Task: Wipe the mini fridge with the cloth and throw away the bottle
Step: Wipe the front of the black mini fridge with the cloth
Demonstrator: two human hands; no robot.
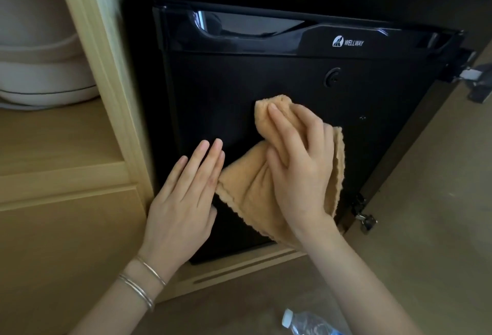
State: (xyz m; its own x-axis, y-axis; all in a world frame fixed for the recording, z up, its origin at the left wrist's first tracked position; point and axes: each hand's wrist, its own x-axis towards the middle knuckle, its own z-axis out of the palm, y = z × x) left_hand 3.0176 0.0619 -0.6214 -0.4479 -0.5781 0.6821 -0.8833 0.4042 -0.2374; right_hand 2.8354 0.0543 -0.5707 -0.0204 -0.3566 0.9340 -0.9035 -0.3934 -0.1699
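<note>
Head view, frame centre: right hand grip presses tan cloth onto mini fridge; left hand flat, grip wide.

The black glossy mini fridge door is sitting closed, its upper half lying bare. The left hand and the right hand, pressing the tan fleecy cloth, are covering the lower middle. A clear plastic bottle is lying on the brown floor below, near the right forearm.
</note>
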